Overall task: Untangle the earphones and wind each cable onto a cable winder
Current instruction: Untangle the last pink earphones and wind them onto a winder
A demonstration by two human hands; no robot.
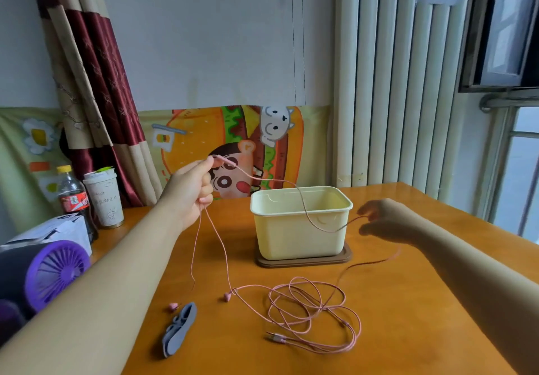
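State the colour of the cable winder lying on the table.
The winder is bluish grey; the head view shows it.

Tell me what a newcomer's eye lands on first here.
A pink earphone cable stretches through the air between the raised left hand and the right hand, crossing a cream bin. More of it lies in tangled loops on the table, a grey cable winder to their left.

yellow tub (280, 234), cola bottle (73, 197), purple fan (55, 272)
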